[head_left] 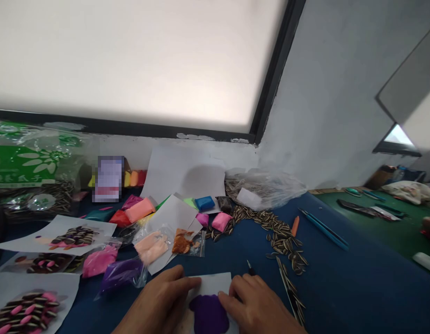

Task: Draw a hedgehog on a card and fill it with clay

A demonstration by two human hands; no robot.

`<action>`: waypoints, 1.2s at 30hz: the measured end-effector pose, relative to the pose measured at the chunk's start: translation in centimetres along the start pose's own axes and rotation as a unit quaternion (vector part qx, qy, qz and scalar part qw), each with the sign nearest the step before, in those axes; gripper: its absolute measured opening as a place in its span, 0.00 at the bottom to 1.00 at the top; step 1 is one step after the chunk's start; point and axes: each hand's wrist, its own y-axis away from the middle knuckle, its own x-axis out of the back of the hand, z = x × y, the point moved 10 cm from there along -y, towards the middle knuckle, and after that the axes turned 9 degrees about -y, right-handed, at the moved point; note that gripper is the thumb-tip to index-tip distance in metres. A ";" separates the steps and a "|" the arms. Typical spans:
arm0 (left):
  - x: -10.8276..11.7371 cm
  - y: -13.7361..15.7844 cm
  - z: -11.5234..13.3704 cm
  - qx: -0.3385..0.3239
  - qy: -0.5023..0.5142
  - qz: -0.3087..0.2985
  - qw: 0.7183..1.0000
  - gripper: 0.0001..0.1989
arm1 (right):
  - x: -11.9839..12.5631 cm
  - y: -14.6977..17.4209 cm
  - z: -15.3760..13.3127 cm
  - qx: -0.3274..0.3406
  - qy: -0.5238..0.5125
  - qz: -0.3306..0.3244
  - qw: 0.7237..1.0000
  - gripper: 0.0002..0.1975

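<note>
A flat piece of purple clay [210, 314] lies on a small sheet of white paper [217, 280] at the bottom middle. My left hand [163, 299] rests at the paper's left side, index finger stretched across its upper part and the other fingers bent. From the right, my right hand [254, 301] puts its thumb at the clay's upper right edge. Its fingers are bent, apart from the thumb. A dark pen tip [249, 266] shows just behind that hand. Beside it on the right lie metal tweezers [287, 285] among striped sunflower seeds [275, 229].
Bagged purple clay [119, 274], bagged pink clay [99, 260] and an orange-brown clay bag [183, 242] lie left of centre. Pictures of seed-covered figures [27, 311] lie at left. A phone [108, 178] leans at the back. Blue tweezers [324, 228] and an orange stick [295, 226] lie right.
</note>
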 end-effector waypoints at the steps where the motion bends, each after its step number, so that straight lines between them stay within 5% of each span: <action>1: 0.1 0.0 0.0 0.000 -0.002 0.001 1.000 0.20 | -0.1 0.0 -0.1 0.003 0.009 0.004 1.000 0.07; 9: 0.0 -0.3 0.3 -0.009 -0.032 -0.001 0.999 0.22 | -0.3 -0.1 0.4 -0.003 -0.019 0.018 1.000 0.03; 17: -0.8 -0.2 0.1 -0.017 -0.081 -0.009 0.997 0.20 | 1.4 -0.8 -0.3 0.005 -0.031 0.108 0.994 0.07; 22: -0.4 0.0 0.3 -0.051 -0.077 0.049 0.995 0.19 | 0.7 -0.6 0.0 -0.001 -0.013 0.080 0.997 0.06; 27: -0.2 -0.2 0.5 -0.016 -0.063 0.001 0.998 0.18 | 0.8 -0.3 -0.1 0.009 0.045 0.051 0.998 0.10; 31: 0.7 -0.1 1.0 -0.005 -0.061 0.012 0.998 0.20 | 1.7 -0.8 -0.4 0.027 0.015 -0.052 0.998 0.06; 36: 1.2 -0.1 1.2 0.018 -0.063 0.024 0.998 0.20 | 0.1 0.0 -0.2 0.024 0.045 -0.043 0.998 0.09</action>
